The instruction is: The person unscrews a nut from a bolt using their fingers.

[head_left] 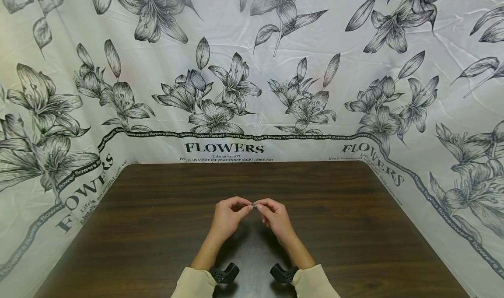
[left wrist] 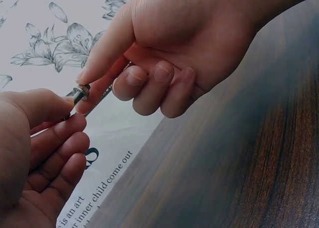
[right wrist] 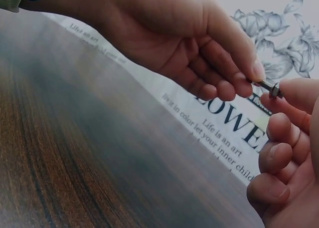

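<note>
A small metal bolt [left wrist: 78,95] spans the gap between both hands, over the middle of the table. Its threaded shaft shows, with a hexagonal piece [right wrist: 274,91] near the right-hand end; whether this is a nut or the bolt's head I cannot tell. My left hand [head_left: 227,217] pinches the shaft end between thumb and index finger, covering that end. With thumb and index finger, my right hand [head_left: 277,219] pinches the end with the hexagonal piece. The right hand's other fingers [left wrist: 154,88] are curled in below.
A dark wood-grain table [head_left: 157,245] lies under the hands. Behind it and along its sides hangs a white cloth [head_left: 252,92] printed with flowers and lettering. Each wrist wears a black device, the left one [head_left: 225,273] and the right one [head_left: 283,273], beside light sleeves.
</note>
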Motion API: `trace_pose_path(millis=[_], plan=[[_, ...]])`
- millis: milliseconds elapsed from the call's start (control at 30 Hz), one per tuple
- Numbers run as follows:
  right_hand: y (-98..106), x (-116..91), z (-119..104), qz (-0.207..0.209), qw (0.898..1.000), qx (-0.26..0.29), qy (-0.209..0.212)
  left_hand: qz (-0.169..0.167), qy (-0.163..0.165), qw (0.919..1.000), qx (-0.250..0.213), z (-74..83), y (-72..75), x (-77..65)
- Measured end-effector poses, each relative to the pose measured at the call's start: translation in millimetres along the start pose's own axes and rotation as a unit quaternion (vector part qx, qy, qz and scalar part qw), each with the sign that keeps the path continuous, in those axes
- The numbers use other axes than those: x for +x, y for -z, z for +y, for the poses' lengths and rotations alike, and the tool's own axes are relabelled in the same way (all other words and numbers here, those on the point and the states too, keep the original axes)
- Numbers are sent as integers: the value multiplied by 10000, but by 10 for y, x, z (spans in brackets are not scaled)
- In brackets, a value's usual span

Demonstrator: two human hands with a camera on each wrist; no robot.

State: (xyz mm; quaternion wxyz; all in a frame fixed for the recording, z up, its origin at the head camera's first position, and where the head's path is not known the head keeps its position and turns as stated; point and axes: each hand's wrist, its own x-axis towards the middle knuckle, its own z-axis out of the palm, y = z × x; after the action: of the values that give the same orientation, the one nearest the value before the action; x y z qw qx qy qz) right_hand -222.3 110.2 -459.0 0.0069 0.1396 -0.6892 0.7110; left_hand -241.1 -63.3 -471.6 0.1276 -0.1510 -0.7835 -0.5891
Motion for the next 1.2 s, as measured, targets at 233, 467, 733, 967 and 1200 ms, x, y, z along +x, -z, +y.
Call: trace_pose_path(millis=[233,467,733,967,1200], plan=[[7,-5,10,2,9998,82,172,-16,-41,10000,64,0,4,-2],[11,-4,17,13,9996,157,237,-15,52,10000,13,-1,6,3],[7,-1,29,22,9992,252,323,-1,1,10000,-16,-5,5,0],[1,-2,18,71,9992,284,270,35,34,10000,-18,-17,-14,1],[-2,0,2,73,9997,191,106,114,49,9999,-22,-12,-27,3]])
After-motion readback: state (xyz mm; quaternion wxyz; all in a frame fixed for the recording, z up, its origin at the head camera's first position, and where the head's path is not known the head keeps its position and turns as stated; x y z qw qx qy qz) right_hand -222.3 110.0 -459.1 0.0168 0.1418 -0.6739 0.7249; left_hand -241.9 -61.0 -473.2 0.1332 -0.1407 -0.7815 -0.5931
